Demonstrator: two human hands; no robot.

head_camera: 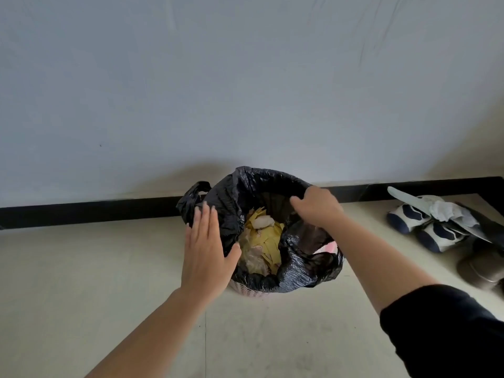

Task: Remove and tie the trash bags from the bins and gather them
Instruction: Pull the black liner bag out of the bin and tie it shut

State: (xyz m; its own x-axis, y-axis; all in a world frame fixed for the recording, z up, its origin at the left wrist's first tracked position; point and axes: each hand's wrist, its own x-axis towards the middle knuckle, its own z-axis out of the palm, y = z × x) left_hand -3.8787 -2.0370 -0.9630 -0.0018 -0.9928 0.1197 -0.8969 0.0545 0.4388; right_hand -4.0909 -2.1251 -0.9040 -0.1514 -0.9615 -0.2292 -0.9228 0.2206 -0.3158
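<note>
A black trash bag (305, 266) lines a small pink woven bin (245, 291) that stands on the floor by the wall. Yellow paper scraps and crumpled wrappers (266, 241) fill it. My left hand (207, 246) lies with straight fingers against the bag's left rim, thumb hooked at the inner edge. My right hand (316, 205) curls over the bag's far right rim and grips the plastic there. One bag handle (192, 199) sticks out at the back left.
A white wall with a black skirting board (90, 211) runs behind the bin. Blue-and-white shoes (425, 227) and brown slippers (482, 266) lie on the floor at the right. Pale tiled floor (81, 268) stretches to the left and front.
</note>
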